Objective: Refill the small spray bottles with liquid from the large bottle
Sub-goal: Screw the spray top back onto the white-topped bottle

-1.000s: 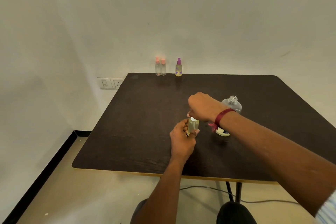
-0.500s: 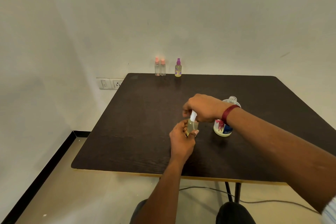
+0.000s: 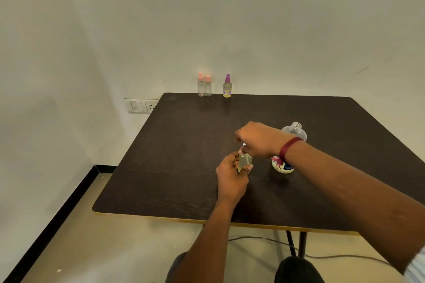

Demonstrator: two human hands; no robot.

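red wrist thread (image 3: 288, 148) — pale striped sleeve (image 3: 417, 267)

Soft, even indoor light, faint shadows on the table (image 3: 184, 145), wide-angle bowing at edges, perhaps slight blur.

We reach both forearms forward, our left hand (image 3: 230, 178) gripping the small spray bottle (image 3: 245, 160) while our right hand (image 3: 257, 139), knuckles up, pinches its spray top (image 3: 244, 144) from above.

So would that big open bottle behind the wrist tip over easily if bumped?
Probably not easily: the large bottle looks squat and wide-based. It seems mostly empty, so likely light and would slide on the smooth table. Its neck is uncapped, so any tip could spill.
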